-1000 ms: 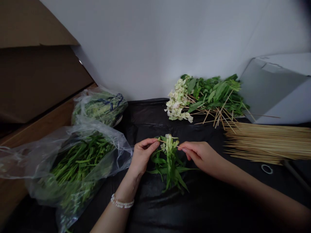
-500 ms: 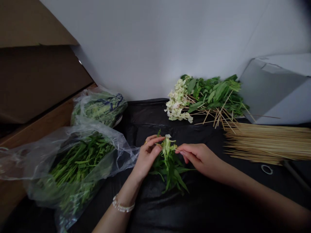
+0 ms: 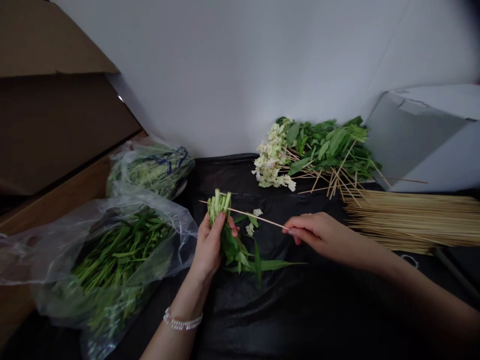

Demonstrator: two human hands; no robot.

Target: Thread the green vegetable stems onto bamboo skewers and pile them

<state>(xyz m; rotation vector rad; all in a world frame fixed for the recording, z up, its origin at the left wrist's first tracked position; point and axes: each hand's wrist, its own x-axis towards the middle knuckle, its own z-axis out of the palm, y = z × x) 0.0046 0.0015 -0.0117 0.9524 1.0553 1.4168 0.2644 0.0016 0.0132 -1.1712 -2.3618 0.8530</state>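
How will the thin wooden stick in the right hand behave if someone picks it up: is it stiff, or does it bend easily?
The wooden skewer is probably stiff and light: it looks straight between the right hand and the green stems. Being so thin, it may snap if bent hard. Dropped on the black plastic sheet, it could roll slightly.

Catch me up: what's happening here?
A person's left hand grips a bunch of leafy green stems, while the right hand pinches a thin wooden skewer that reaches the bunch. Skewered greens and loose skewers lie beyond, near black plastic sheeting; more greens sit in a clear plastic bag.
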